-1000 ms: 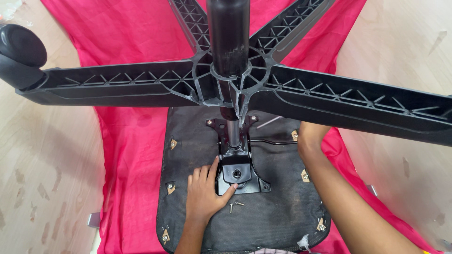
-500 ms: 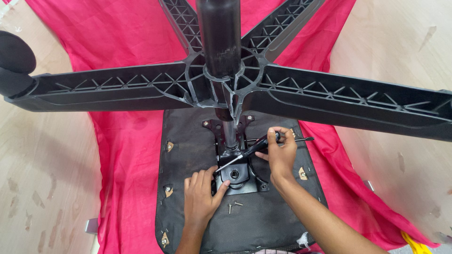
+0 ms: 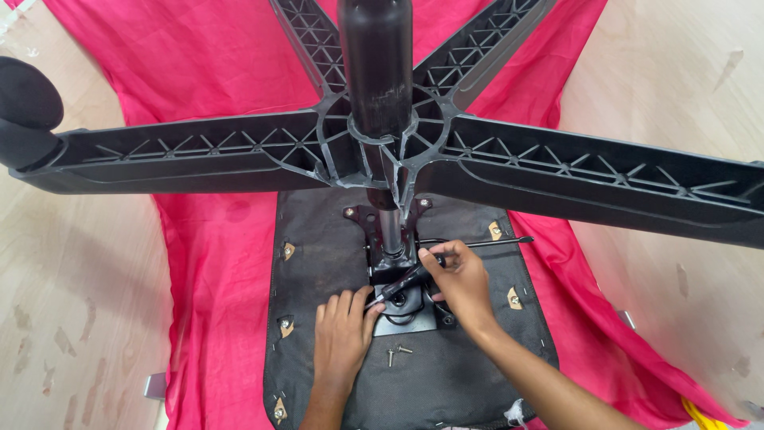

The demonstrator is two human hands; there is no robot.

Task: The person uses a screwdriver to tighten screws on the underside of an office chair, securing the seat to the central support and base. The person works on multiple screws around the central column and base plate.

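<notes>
Two loose screws (image 3: pixel 395 352) lie nearest, on the black underside of the upturned chair seat (image 3: pixel 446 382), just beside the left hand (image 3: pixel 344 338) and in front of the metal mounting plate (image 3: pixel 406 312). That hand rests flat with fingers spread, its fingertips touching the plate's near-left edge; it clasps nothing. The right hand (image 3: pixel 460 280) is curled around the dark handle of one screwdriver (image 3: pixel 404 280), whose shaft slants down-left onto the plate. Bare seat fabric lies open around the plate, widest toward the near edge.

Five small metal fittings show along the seat's borders: three on its left side, two on its right. One thin black lever rod (image 3: pixel 477 241) runs rightward from the mechanism, past the seat's right edge. One gas cylinder column (image 3: pixel 376 72) rises from the plate toward the camera, close above both hands. Four ribbed arms of the star base (image 3: pixel 605 179) are in view, spreading over the far half of the seat. One caster wheel (image 3: pixel 28 111) sits at the tip of the left arm. Red cloth (image 3: pixel 207 263) lies under the seat, with pale wooden floor (image 3: pixel 72 302) open on both sides.
</notes>
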